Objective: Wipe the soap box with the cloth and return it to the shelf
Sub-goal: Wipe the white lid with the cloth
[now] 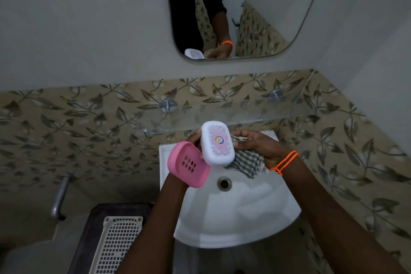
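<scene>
Soap box (217,143) and pink tray (188,165) gripped in left hand (195,140); right hand (260,147) clutches checked cloth (244,162) above sink (255,218).

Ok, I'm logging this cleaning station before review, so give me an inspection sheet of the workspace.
Surface: white sink, basin bare, drain open.
Job's things: white soap box lid and pink soap box tray apart; checked cloth against lid; glass shelf bare.
Clutter: cream perforated basket on dark stand.
Hands: left hand holds tray and lid; right hand holds cloth.
Cables: nothing seen.
Surroundings: mirror, leaf-pattern tiles, wall tap.
</scene>
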